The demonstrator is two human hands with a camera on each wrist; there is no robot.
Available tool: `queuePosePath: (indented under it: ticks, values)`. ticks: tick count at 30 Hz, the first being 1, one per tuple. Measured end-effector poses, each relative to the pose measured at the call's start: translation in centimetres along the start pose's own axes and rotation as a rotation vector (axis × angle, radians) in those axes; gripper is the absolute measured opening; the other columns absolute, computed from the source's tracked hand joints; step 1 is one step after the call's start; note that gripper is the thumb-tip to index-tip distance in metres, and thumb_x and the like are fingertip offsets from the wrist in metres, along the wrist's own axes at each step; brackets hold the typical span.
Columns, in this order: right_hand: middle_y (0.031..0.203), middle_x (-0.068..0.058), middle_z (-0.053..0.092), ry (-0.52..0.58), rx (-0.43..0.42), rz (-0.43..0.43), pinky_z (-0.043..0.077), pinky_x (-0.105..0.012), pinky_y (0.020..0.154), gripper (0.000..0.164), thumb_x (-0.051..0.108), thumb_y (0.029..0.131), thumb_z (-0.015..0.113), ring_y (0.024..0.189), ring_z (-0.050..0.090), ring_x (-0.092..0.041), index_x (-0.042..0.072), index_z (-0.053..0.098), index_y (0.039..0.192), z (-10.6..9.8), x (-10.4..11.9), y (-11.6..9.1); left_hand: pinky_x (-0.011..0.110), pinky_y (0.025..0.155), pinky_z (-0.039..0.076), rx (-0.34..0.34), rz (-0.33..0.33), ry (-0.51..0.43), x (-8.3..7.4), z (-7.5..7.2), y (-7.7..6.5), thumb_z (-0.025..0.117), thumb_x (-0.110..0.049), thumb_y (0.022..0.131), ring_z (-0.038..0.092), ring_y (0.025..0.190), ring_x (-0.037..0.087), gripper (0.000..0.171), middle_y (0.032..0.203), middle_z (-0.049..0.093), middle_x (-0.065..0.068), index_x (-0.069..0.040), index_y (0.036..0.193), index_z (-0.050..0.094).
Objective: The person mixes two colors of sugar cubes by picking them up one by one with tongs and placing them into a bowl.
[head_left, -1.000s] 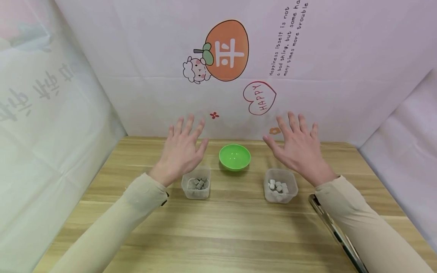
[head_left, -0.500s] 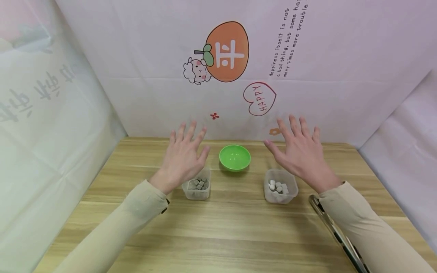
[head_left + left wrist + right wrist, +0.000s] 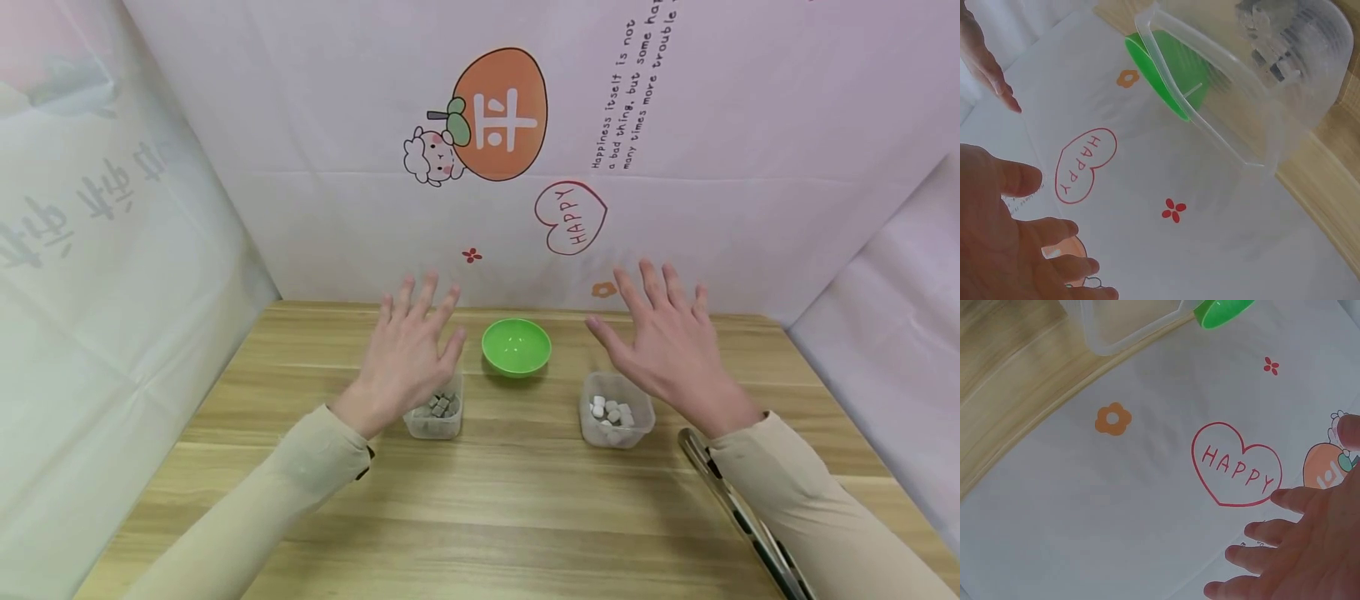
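Note:
In the head view both hands hover with fingers spread and nothing held. My left hand (image 3: 405, 358) is above and partly in front of a clear plastic container (image 3: 435, 427) with several small grey cubes (image 3: 441, 406) inside; its left side is hidden by the hand. On the other side, my right hand (image 3: 671, 354) is nearest a second clear container (image 3: 615, 433) of small white pieces (image 3: 611, 410). A green bowl (image 3: 516, 347) stands between and behind the containers. The left wrist view shows the left hand (image 3: 1016, 231) apart from the container (image 3: 1297, 94); the right hand (image 3: 1310, 544) touches nothing in its view.
Long metal tongs, or a similar shiny tool (image 3: 735, 508), lie on the wooden table (image 3: 480, 517) under the right forearm. A white printed cloth (image 3: 337, 225) rises behind the table, and more white cloth (image 3: 112, 333) hangs at the left side.
Both hands have drifted slightly toward the person and to the right, fingers still spread. The left hand now covers more of the container of grey cubes. The bowl and containers stay put.

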State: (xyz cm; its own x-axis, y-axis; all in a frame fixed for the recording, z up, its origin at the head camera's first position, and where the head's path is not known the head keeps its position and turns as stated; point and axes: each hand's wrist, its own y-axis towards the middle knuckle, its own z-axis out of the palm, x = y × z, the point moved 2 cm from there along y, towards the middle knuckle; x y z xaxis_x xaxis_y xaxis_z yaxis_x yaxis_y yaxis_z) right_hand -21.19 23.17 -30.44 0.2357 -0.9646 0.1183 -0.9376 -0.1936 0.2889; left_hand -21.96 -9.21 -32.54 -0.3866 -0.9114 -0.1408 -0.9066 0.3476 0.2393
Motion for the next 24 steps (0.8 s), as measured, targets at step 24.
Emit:
queuePosePath:
  ticks: [24]
  values:
    - [0.172, -0.027, 0.011, 0.003, -0.002, 0.011, -0.005, -0.079, 0.119, 0.090, 0.071, 0.104, 0.038, 0.157, 0.003, -0.049, 0.010, 0.025, 0.168, 0.2, -0.7, -2.7, 0.061, 0.129, 0.012, -0.025, 0.058, -0.020, -2.8, 1.6, -1.4, 0.042, -0.044, 0.111, 0.012, 0.158, 0.044, 0.062, 0.174, 0.018, 0.015, -0.020, 0.167, 0.032]
